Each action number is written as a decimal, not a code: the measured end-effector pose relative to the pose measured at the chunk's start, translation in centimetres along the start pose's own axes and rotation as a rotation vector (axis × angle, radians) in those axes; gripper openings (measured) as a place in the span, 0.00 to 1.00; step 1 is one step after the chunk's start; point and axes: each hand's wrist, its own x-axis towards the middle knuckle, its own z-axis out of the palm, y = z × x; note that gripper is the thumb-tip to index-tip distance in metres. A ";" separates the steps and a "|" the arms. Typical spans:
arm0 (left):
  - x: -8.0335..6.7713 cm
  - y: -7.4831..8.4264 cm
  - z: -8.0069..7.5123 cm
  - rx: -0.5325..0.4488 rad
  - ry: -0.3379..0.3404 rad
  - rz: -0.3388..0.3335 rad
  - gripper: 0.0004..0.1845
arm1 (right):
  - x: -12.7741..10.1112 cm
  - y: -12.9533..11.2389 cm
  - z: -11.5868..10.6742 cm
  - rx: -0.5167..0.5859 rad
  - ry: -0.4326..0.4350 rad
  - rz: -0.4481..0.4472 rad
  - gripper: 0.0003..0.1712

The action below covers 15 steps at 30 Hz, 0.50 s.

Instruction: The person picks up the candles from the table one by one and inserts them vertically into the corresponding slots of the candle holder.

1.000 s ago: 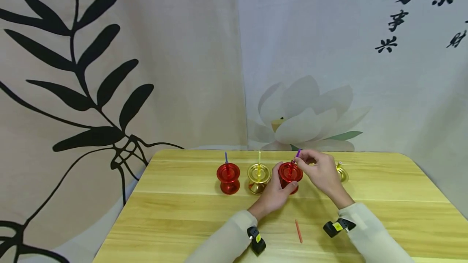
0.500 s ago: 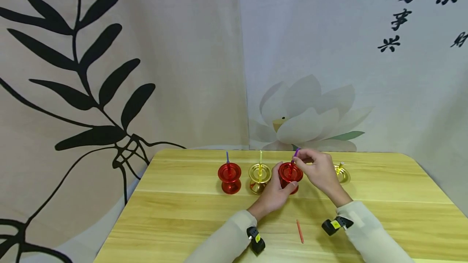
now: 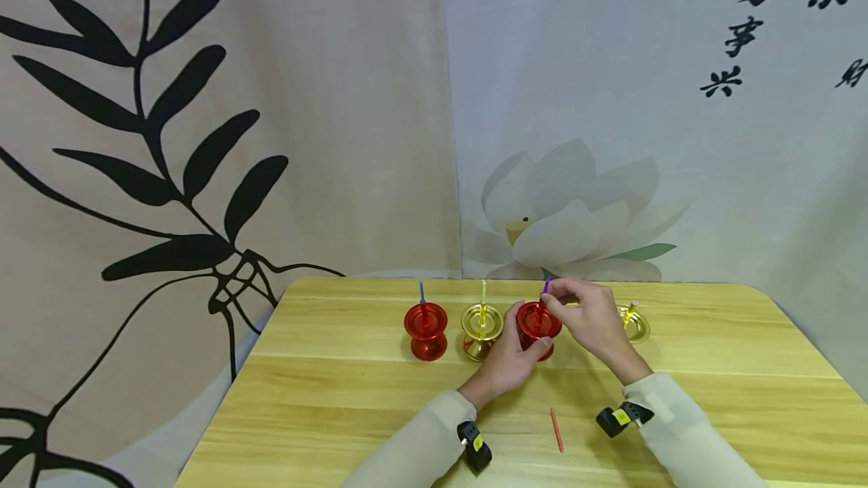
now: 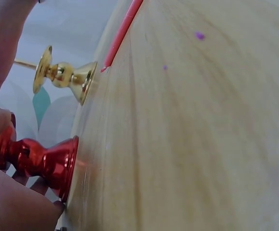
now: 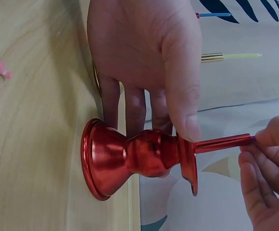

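My left hand (image 3: 510, 356) grips the stem of a red metal candle holder (image 3: 539, 322) that stands on the wooden table (image 3: 339, 398). In the right wrist view its thumb (image 5: 185, 96) lies along the red holder (image 5: 134, 156) up to the rim. My right hand (image 3: 588, 315) pinches the top of a thin purple candle (image 3: 545, 286) that stands in the holder's cup; the same candle (image 5: 223, 143) shows between my right fingertips (image 5: 267, 163). The left wrist view shows the holder's base (image 4: 38, 161) flat on the wood.
A red holder with a blue candle (image 3: 425, 330) and a gold holder with a yellow candle (image 3: 481, 326) stand to the left. Another gold holder (image 3: 635, 322) stands behind my right hand. A loose red candle (image 3: 556, 429) lies on the table between my forearms.
My right hand has brought the purple candle a little down and more upright in the red holder. The left hand keeps its grip, and the holders have stayed in place.
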 end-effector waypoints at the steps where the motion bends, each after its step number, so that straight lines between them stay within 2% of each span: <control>1: 0.0 0.0 0.0 0.002 0.001 -0.001 0.43 | 0.0 0.0 0.0 -0.002 0.000 -0.004 0.05; 7: 0.0 0.1 0.0 0.018 -0.001 -0.020 0.44 | 0.0 0.1 0.0 -0.001 -0.002 -0.019 0.05; 15: -0.1 0.3 0.0 0.024 0.001 0.000 0.43 | -0.1 0.2 0.1 0.016 0.003 -0.027 0.05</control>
